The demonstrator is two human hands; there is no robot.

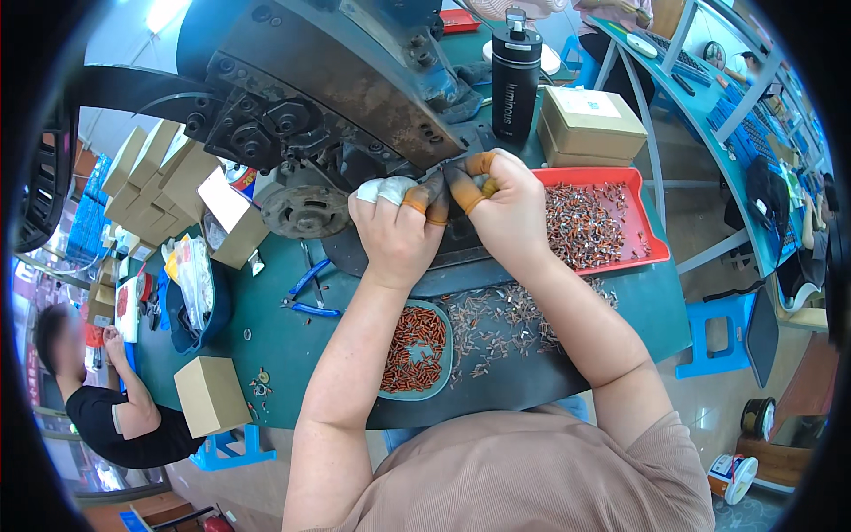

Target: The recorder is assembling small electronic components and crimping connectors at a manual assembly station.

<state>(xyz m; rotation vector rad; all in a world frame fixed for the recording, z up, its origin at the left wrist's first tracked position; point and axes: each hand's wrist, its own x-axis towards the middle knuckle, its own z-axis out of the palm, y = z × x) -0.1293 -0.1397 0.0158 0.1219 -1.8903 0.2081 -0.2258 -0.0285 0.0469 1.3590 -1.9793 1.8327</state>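
Observation:
My left hand (396, 226) and my right hand (507, 206) meet at the working point of a dark metal machine (328, 89). Both have thumb and fingers pinched together, with worn orange and white covers on some fingertips. Whatever they pinch is too small and too hidden to name. Below my left wrist stands a pale green tray (449, 355) of small copper-orange cylindrical parts (415, 341). Right of my right hand, a red tray (654, 251) holds many small orange and silver parts (585, 222). Loose thin metal pieces (496, 319) are scattered between the trays.
Blue-handled pliers (310, 293) lie left of my left forearm. A black bottle (516, 84) and a cardboard box (592, 124) stand behind the red tray. At left are a blue bin (217, 306), cartons (151, 168) and a seated person (115, 417). A blue stool (716, 337) is at right.

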